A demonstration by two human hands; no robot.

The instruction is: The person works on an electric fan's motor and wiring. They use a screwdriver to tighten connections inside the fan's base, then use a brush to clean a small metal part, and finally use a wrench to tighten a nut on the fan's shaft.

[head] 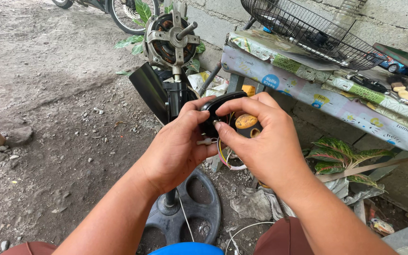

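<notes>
A bare fan motor (pixel 170 40) stands just beyond on its stand over the round base (pixel 185 208), a wire fan guard (pixel 308 30) on the tabletop (pixel 327 94) far right, while left hand (pixel 175 146) and right hand (pixel 260 141) both grip the black switch housing (pixel 218 106), wires (pixel 223 153) hanging beneath.

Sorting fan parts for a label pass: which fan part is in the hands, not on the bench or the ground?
The small black plastic switch housing with coloured wires, pinched by left hand and right hand. The black wire guard lies on the bench; the round base sits on the ground.
</notes>
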